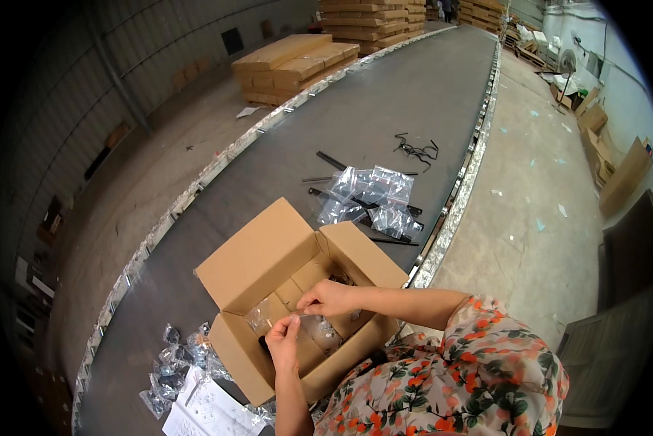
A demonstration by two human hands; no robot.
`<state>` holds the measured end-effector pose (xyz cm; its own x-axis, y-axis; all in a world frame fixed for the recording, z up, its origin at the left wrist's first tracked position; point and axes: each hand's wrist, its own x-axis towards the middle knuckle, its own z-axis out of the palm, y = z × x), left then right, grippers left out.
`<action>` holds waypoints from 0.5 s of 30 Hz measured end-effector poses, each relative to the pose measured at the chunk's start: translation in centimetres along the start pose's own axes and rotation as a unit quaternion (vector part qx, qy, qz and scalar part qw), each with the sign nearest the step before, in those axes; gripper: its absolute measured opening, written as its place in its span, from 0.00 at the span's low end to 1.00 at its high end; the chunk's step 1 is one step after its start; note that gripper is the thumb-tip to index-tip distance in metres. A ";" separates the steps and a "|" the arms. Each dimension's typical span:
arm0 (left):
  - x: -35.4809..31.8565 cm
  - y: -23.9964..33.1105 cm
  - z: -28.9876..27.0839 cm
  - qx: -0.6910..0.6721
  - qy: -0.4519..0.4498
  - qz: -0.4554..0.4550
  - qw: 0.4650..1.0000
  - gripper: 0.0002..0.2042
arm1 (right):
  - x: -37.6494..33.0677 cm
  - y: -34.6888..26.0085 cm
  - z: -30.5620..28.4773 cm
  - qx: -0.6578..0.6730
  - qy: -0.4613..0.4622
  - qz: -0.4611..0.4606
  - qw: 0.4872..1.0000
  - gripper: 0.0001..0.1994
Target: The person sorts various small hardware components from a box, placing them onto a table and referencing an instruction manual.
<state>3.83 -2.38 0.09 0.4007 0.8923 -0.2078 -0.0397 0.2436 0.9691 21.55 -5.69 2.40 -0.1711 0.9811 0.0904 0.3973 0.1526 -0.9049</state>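
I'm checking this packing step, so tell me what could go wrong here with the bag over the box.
1. Both hands, left and right, pinch a small clear bag above the open cardboard box; a slip would probably just drop it inside.
2. The box sits near the belt's right edge; a nudge could tip it off.
3. The loose clear bags and papers lying nearby could get mixed up.

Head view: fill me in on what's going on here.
A person in a floral top holds a small clear plastic bag between both hands, left hand and right hand, over an open cardboard box on a long grey conveyor belt. More clear bags of parts lie beyond the box.
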 end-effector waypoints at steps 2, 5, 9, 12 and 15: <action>-0.2 0.4 0.2 -0.014 -0.008 0.002 1.000 0.03 | 0.2 0.3 0.4 0.010 0.015 0.012 1.000 0.09; -0.3 0.3 -0.2 -0.025 -0.017 0.003 1.000 0.04 | 0.3 -0.1 0.4 0.033 -0.004 0.028 0.999 0.08; -0.2 -0.2 -0.7 -0.029 -0.011 -0.009 0.999 0.04 | 0.3 -0.1 0.9 0.112 -0.032 0.055 0.992 0.07; -0.4 -0.6 -1.1 -0.029 0.003 0.003 1.000 0.04 | 0.4 -0.9 1.0 0.115 -0.042 0.078 0.989 0.08; -0.8 -0.1 -0.5 -0.015 0.041 0.069 0.997 0.05 | 0.6 -0.6 0.8 0.102 -0.018 0.100 0.990 0.09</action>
<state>3.08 -2.92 0.07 0.3139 0.9456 -0.0851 -0.1165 0.1273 0.9850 20.45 -5.27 2.68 -0.1414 0.9838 -0.1106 0.2363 -0.0749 -0.9688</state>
